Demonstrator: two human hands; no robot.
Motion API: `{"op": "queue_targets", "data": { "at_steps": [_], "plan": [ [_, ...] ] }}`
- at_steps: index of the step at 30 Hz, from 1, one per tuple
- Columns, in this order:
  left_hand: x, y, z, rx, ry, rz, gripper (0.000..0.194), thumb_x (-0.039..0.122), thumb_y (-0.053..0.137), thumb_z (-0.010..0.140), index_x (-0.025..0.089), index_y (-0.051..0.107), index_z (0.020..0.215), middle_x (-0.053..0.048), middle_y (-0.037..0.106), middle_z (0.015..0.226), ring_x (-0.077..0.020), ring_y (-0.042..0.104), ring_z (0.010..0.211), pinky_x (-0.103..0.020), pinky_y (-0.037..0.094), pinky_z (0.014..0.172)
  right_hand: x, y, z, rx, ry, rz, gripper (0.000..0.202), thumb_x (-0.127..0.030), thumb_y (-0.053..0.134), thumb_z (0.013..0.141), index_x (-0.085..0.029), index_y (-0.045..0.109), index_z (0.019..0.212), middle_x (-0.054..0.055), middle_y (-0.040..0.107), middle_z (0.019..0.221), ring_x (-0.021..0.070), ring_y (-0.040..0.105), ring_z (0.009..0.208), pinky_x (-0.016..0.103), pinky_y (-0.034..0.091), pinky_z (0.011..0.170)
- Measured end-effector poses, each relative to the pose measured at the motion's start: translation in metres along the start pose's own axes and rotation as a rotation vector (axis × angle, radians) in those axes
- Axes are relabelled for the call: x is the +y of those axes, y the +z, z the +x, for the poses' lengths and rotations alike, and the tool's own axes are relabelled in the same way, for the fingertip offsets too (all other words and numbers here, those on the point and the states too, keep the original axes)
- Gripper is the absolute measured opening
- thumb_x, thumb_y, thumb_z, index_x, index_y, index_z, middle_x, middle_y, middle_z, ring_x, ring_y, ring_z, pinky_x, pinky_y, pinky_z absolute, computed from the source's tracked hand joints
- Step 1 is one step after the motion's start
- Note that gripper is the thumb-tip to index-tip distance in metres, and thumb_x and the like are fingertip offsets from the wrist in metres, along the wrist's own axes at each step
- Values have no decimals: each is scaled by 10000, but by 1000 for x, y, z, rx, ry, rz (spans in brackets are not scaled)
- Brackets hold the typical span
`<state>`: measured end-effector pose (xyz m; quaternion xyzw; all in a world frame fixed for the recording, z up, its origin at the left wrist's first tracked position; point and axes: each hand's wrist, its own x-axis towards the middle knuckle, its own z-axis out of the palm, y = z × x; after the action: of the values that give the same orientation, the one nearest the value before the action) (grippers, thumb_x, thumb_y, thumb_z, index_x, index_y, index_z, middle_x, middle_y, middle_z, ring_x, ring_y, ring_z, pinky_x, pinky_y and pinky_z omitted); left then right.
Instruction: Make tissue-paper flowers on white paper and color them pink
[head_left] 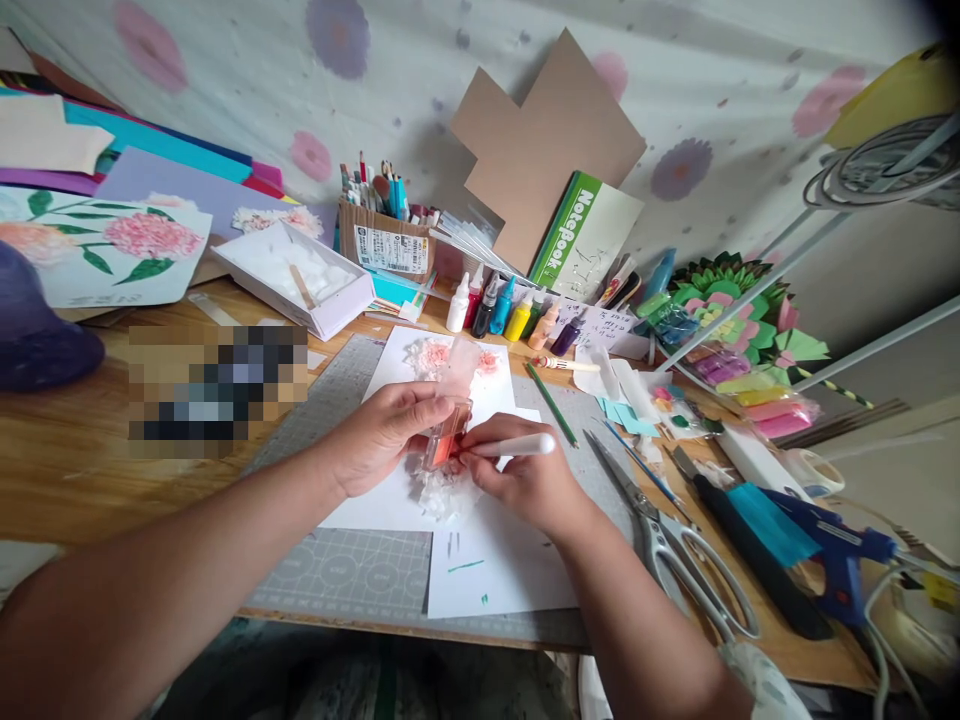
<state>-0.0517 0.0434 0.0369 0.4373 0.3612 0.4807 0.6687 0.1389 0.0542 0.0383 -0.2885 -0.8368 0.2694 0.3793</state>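
Left hand (pixel 386 435) grips a small clear bottle (pixel 442 440); right hand (pixel 525 480) pinches a white dropper (pixel 517 446) at its mouth. Two pink flowers (pixel 431 355) done just beyond hands; white tuft (pixel 442 495) below uncoloured.

It was a home craft corner, set up on a wooden table (pixel 67 470) against a flower-printed wall covering (pixel 247 90). A grey cutting mat (pixel 352 570) lay in the middle, with a row of small paint bottles (pixel 510 312) behind it, a cardboard box of pens (pixel 386 245), coloured paper sheets (pixel 150 150), steel scissors (pixel 667 540), a blue glue gun (pixel 836 550) and paper flowers (pixel 739 310).
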Motion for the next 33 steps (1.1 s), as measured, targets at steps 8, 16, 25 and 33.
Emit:
{"op": "queue_targets", "data": {
  "at_steps": [8,16,25,33],
  "plan": [
    [3,-2,1,53,33,30,447,487,774,643,148,722,931,-73,698,830,-176,603,697,-258,433,559,-3,4,2,-15,-21,-57,100,-124,617,765,-191,687,792,45,714,788,151,650,688,256,511,619],
    [5,-3,-1,26,1,31,447,479,786,630,151,713,925,-48,669,792,-145,561,672,-240,430,548,-3,6,1,-5,-12,-23,85,-122,619,765,-173,683,787,44,714,767,129,635,636,224,500,562],
    [4,-7,-2,31,6,41,427,493,769,650,159,718,912,-53,672,805,-153,568,707,-242,421,571,-6,7,2,-13,-1,-3,76,-139,632,773,-178,693,797,45,723,778,134,655,656,216,503,543],
    [5,-5,-4,40,-3,19,436,499,774,638,159,717,905,-48,664,794,-150,552,688,-247,417,563,-6,8,2,-14,-18,6,71,-137,634,773,-177,688,795,45,718,775,135,652,656,227,514,575]
  ]
}}
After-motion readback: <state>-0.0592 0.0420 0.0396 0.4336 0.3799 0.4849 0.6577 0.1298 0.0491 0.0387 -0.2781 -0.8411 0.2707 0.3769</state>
